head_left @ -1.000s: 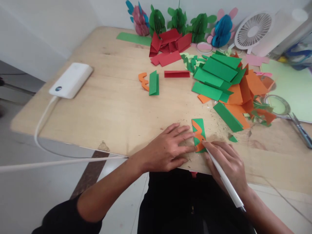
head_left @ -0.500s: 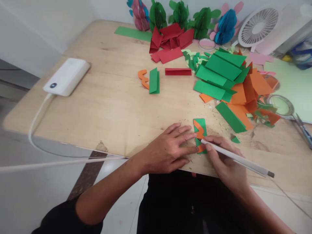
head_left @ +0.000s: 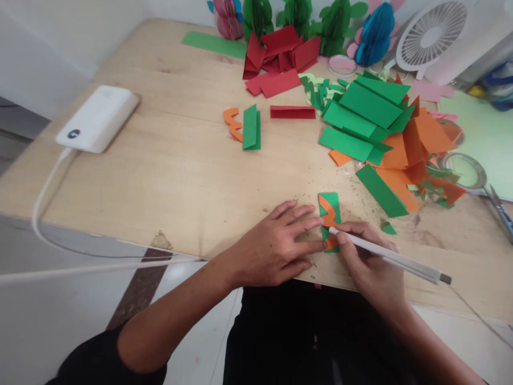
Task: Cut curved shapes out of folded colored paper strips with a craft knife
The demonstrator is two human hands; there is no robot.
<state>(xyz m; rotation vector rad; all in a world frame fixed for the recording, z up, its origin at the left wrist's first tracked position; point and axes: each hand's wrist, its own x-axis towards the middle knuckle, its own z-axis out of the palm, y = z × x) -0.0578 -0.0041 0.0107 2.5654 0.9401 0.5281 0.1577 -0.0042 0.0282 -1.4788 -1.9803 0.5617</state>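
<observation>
My left hand [head_left: 282, 243] lies with fingers spread on the table, its fingertips pressing on a wavy orange paper cutout [head_left: 329, 212]. Beneath that cutout is a small green paper piece [head_left: 333, 201], close to the table's front edge. A white pen [head_left: 395, 255] is gripped in my right hand [head_left: 374, 267], its tip touching down at the cutout's edge. Farther back, a folded green paper [head_left: 251, 127] lies beside another orange wavy cutout [head_left: 233, 125], with a folded red strip [head_left: 293, 112] to their right.
Folded green papers [head_left: 371, 104] and orange papers [head_left: 430, 133] are heaped at the right, near scissors [head_left: 467, 174]. Red papers [head_left: 280, 51] lie at the back before honeycomb paper figures [head_left: 336, 27] and a white fan [head_left: 433, 35]. A white power bank [head_left: 98, 117] sits at left.
The camera view has shifted slightly. The pen tip has moved a little along the cutout's edge; my left hand stays in place on the paper.
</observation>
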